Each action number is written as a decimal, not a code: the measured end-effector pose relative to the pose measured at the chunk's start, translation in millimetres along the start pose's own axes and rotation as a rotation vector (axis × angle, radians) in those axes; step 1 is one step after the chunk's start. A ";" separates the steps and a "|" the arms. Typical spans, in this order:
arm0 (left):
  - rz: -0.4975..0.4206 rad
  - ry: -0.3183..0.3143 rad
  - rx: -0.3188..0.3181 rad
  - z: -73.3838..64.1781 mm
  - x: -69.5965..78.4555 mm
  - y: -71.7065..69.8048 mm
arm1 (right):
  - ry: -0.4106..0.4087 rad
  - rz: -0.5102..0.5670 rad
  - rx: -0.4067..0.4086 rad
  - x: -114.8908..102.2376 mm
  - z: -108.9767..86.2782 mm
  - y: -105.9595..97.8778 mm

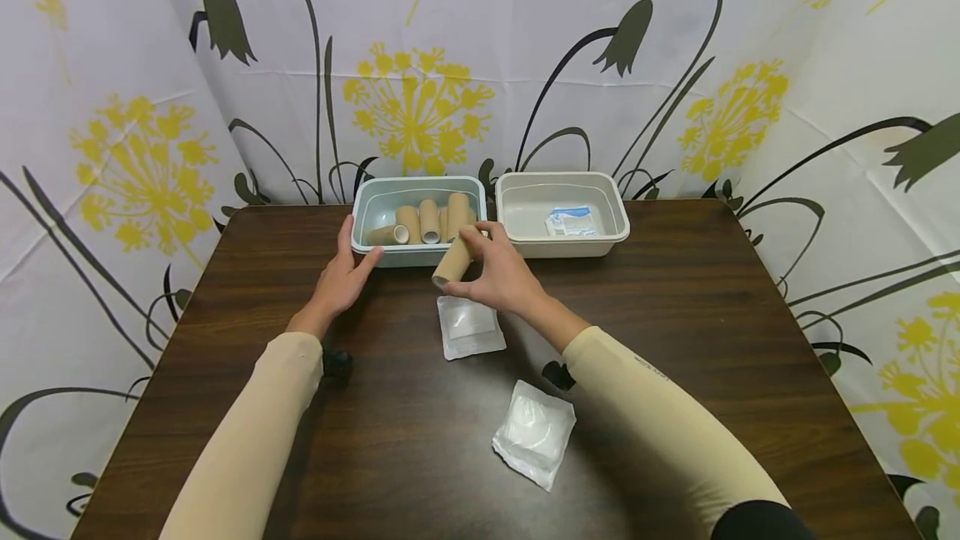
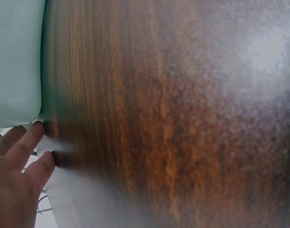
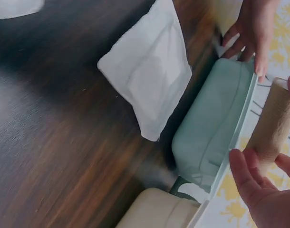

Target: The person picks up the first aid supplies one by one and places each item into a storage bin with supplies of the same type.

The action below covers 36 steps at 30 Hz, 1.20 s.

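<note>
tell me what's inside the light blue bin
At least four cardboard tubes sit inside the light blue bin. The right hand and its held tube hide part of the front right corner; what lies there or beneath the tubes can't be seen.

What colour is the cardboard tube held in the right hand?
Light brown; the tube shows best in the right wrist view.

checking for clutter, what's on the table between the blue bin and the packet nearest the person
The head view shows the other white packet there.
</note>
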State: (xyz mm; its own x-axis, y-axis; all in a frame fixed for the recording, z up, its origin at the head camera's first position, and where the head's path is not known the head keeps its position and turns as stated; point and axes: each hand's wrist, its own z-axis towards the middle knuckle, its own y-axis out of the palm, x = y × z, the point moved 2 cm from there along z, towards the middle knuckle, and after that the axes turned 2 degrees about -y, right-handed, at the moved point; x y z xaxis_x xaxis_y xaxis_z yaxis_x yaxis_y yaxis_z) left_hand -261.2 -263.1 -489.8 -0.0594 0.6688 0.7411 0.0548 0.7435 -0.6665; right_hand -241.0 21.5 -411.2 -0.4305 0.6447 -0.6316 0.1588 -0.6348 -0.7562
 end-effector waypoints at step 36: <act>-0.006 0.013 0.017 -1.1 1.4 -0.8 | 0.126 0.035 0.180 5.3 61.1 37.8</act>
State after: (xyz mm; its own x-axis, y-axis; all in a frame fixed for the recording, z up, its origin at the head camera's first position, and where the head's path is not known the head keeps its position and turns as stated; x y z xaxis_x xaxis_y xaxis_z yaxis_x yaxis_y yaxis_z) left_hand -260.2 -262.8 -488.1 -0.0469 0.6639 0.7463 0.0378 0.7478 -0.6629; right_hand -291.6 -25.2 -432.7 -0.3115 0.6618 -0.6818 0.0055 -0.7163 -0.6978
